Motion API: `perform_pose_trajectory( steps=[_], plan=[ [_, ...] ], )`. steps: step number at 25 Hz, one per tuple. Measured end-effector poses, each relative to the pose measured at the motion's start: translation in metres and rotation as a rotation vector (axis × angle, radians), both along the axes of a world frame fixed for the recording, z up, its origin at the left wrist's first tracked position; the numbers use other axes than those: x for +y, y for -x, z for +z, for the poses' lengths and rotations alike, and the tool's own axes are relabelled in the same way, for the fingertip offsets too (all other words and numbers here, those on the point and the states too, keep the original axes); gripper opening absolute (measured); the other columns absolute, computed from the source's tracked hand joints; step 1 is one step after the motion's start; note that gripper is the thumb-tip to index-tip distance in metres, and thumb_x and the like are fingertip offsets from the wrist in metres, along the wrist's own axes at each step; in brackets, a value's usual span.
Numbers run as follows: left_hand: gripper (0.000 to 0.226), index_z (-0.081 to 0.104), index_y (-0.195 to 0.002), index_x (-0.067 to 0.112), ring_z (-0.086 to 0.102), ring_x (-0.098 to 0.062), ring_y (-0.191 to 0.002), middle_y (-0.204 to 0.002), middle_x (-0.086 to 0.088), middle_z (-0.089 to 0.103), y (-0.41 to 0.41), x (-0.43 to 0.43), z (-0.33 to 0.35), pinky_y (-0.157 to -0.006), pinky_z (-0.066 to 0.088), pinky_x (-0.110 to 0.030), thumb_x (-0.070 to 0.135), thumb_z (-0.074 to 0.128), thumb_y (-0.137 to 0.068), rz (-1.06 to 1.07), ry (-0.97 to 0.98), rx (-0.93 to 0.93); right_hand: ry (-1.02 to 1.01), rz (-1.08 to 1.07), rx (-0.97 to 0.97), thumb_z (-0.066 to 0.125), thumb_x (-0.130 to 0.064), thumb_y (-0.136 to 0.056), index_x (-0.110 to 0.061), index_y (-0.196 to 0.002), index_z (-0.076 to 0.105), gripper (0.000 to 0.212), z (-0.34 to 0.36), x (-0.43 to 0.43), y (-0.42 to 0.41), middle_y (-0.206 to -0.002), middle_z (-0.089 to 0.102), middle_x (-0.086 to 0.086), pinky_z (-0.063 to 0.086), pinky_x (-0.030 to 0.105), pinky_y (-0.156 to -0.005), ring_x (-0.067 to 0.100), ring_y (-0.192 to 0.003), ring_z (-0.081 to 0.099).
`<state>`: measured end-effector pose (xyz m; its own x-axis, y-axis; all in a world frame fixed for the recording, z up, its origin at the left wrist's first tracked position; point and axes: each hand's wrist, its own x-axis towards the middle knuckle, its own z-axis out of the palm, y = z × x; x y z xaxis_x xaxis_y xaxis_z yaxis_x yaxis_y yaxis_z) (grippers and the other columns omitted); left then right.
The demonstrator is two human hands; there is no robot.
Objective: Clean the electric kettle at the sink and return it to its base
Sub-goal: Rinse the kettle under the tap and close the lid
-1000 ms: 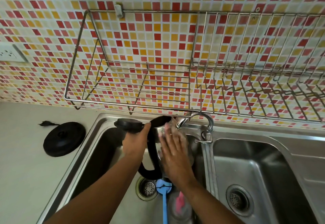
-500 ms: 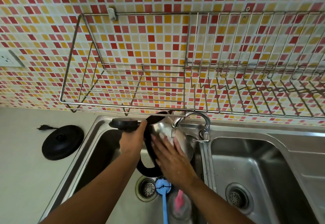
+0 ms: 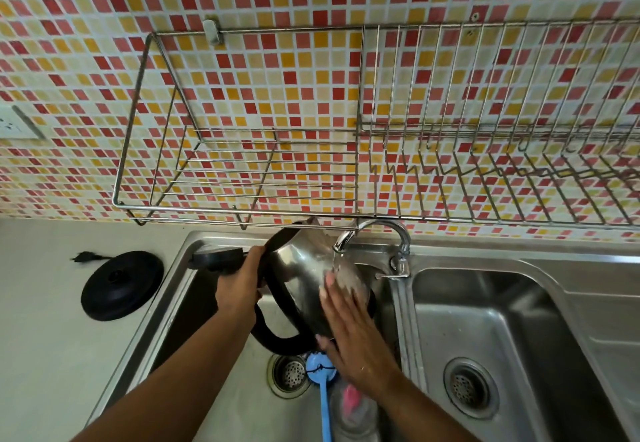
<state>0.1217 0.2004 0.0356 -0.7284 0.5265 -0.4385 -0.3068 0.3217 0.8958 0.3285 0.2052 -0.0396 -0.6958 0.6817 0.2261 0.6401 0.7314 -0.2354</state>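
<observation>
Steel kettle tipped over sink, under running tap; left hand wraps black handle; right hand flat, fingers straight on kettle side; base well left of grip.

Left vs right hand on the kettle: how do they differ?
Left hand grips the kettle by its black handle, fingers curled; right hand lies flat on its steel side, fingers straight. Left hand is clear of the tap water; right hand's fingertips reach into it. Both touch the kettle over the left sink basin.
</observation>
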Motion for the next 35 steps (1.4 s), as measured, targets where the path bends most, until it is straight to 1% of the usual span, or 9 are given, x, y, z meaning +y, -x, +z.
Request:
perform_pose_trajectory(
  steps=[5, 8, 10, 15, 20, 23, 27, 31, 35],
  plan=[
    [0.044, 0.074, -0.096, 0.014, 0.069, -0.029, -0.091, -0.091, -0.010, 0.075, 0.006, -0.020, -0.002, -0.087, 0.055, -0.045, 0.053, 0.075, -0.075, -0.079, -0.003, 0.118, 0.445, -0.200, 0.303, 0.017, -0.059, -0.096, -0.035, -0.152, -0.008, 0.066, -0.015, -0.001, -0.008, -0.162, -0.011, -0.008, 0.007, 0.036, -0.121, 0.016, -0.151, -0.001],
    [0.029, 0.073, -0.087, 0.013, 0.070, -0.026, -0.086, -0.082, -0.007, 0.074, -0.001, -0.029, 0.008, -0.092, 0.054, -0.046, 0.042, 0.075, -0.082, -0.205, -0.003, 0.234, 0.819, -0.372, 0.554, 0.019, -0.059, -0.094, -0.039, -0.150, 0.013, 0.060, 0.015, 0.030, 0.014, -0.161, 0.018, -0.006, 0.020, 0.033, -0.115, 0.018, -0.148, 0.019],
    [0.027, 0.073, -0.085, 0.011, 0.067, -0.020, -0.077, -0.076, -0.004, 0.072, -0.008, -0.030, 0.013, -0.088, 0.053, -0.043, 0.038, 0.074, -0.084, -0.235, 0.013, 0.272, 0.836, -0.398, 0.696, 0.020, -0.062, -0.093, -0.028, -0.152, 0.023, 0.068, 0.043, 0.040, 0.037, -0.158, 0.026, -0.002, 0.022, 0.032, -0.115, 0.019, -0.146, 0.024],
    [0.018, 0.072, -0.083, 0.014, 0.067, -0.014, -0.082, -0.080, -0.002, 0.073, -0.012, -0.031, 0.019, -0.084, 0.053, -0.038, 0.031, 0.077, -0.083, -0.218, -0.031, 0.331, 0.743, -0.345, 0.739, 0.019, -0.068, -0.091, -0.029, -0.154, -0.005, 0.078, 0.056, -0.002, 0.049, -0.163, -0.004, -0.009, 0.014, 0.037, -0.123, 0.011, -0.150, 0.002],
    [0.047, 0.069, -0.111, 0.011, 0.068, -0.016, -0.101, -0.100, -0.002, 0.074, -0.010, -0.044, 0.009, -0.083, 0.053, -0.025, 0.028, 0.087, -0.071, -0.310, -0.111, 0.395, 1.228, -0.585, 0.877, 0.023, -0.069, -0.089, -0.030, -0.148, 0.033, 0.072, 0.045, 0.030, 0.035, -0.153, 0.038, 0.003, 0.028, 0.045, -0.117, 0.024, -0.141, 0.035],
    [0.087, 0.065, -0.122, 0.012, 0.068, -0.018, -0.109, -0.111, -0.005, 0.073, -0.004, -0.048, -0.001, -0.087, 0.060, -0.036, 0.053, 0.091, -0.050, -0.369, -0.143, 0.333, 1.538, -0.567, 0.955, 0.038, -0.051, -0.097, -0.018, -0.115, 0.063, 0.045, 0.056, 0.063, 0.018, -0.136, 0.056, 0.013, 0.033, 0.045, -0.114, 0.028, -0.128, 0.050],
    [0.072, 0.063, -0.124, 0.010, 0.067, -0.016, -0.109, -0.113, -0.005, 0.072, -0.008, -0.046, 0.001, -0.081, 0.058, -0.016, 0.028, 0.089, -0.060, -0.436, -0.210, 0.321, 1.233, -0.187, 0.589, 0.045, -0.032, -0.100, -0.017, -0.123, 0.062, 0.032, 0.078, 0.087, 0.005, -0.131, 0.059, -0.001, 0.034, 0.030, -0.110, 0.012, -0.120, 0.052],
    [0.095, 0.061, -0.127, 0.016, 0.067, -0.015, -0.112, -0.116, -0.002, 0.071, -0.003, -0.040, -0.008, -0.094, 0.058, -0.039, 0.054, 0.094, -0.046, -0.475, -0.194, 0.358, 0.608, 0.091, 0.394, 0.044, -0.024, -0.102, -0.008, -0.112, 0.061, 0.026, 0.078, 0.069, -0.003, -0.107, 0.065, 0.003, 0.045, 0.024, -0.088, 0.011, -0.101, 0.061],
    [0.109, 0.054, -0.132, 0.016, 0.064, -0.015, -0.117, -0.123, -0.003, 0.067, -0.001, -0.039, -0.025, -0.097, 0.056, -0.044, 0.061, 0.094, -0.042, -0.549, -0.115, 0.417, 0.834, 0.043, 0.285, 0.043, -0.024, -0.102, -0.009, -0.119, 0.065, 0.031, 0.087, 0.080, 0.010, -0.120, 0.067, 0.006, 0.046, 0.021, -0.094, 0.015, -0.113, 0.060]
  ],
)
